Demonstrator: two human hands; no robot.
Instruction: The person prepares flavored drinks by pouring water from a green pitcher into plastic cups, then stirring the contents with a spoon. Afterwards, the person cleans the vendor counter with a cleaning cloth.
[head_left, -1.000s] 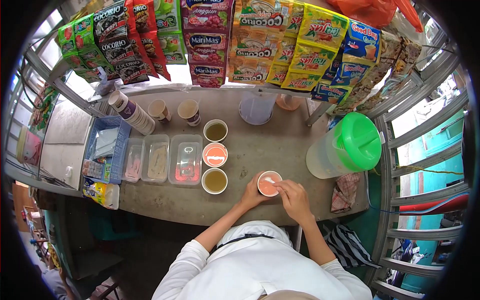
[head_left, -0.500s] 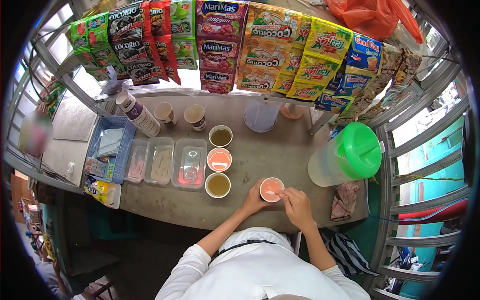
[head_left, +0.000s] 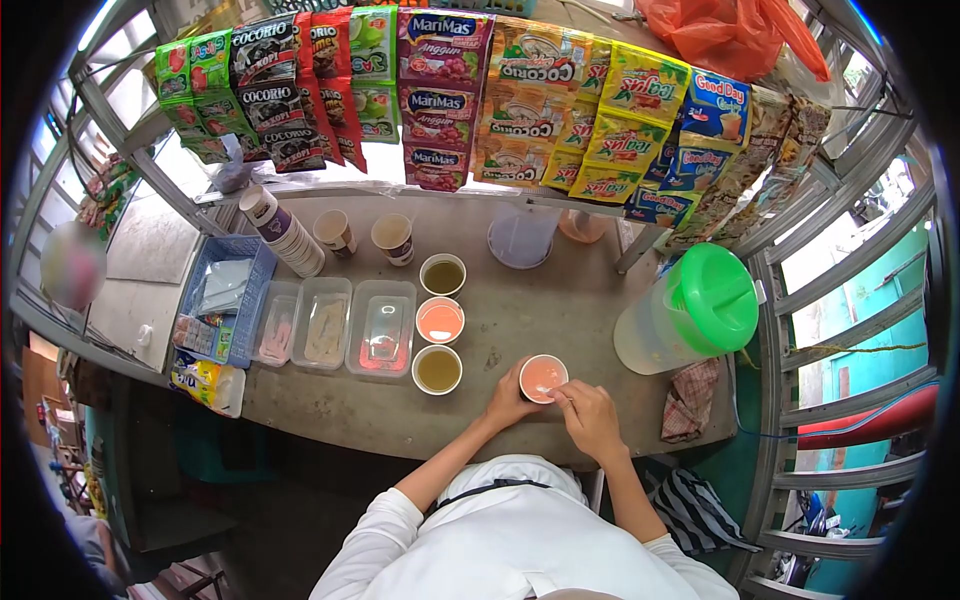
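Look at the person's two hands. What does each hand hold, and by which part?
The left hand grips the pink drink cup by its side wall. The right hand pinches a thin stirrer at the cup's rim; which part of it cannot be told.

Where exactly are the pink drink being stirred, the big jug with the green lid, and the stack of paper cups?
pink drink (head_left: 542,376), head view, on the liquid's surface.
jug (head_left: 714,297), head view, on its green lid.
stack of paper cups (head_left: 281,232), head view, on the stack's side.

Bright, even daylight fills the stall, strongest behind the hanging row of coloured drink sachets (head_left: 500,90), where the gaps blow out white. The grey worktop (head_left: 560,300) shows only soft shadows. Fisheye distortion bends the edges into a black vignette; a blurred patch sits far left.
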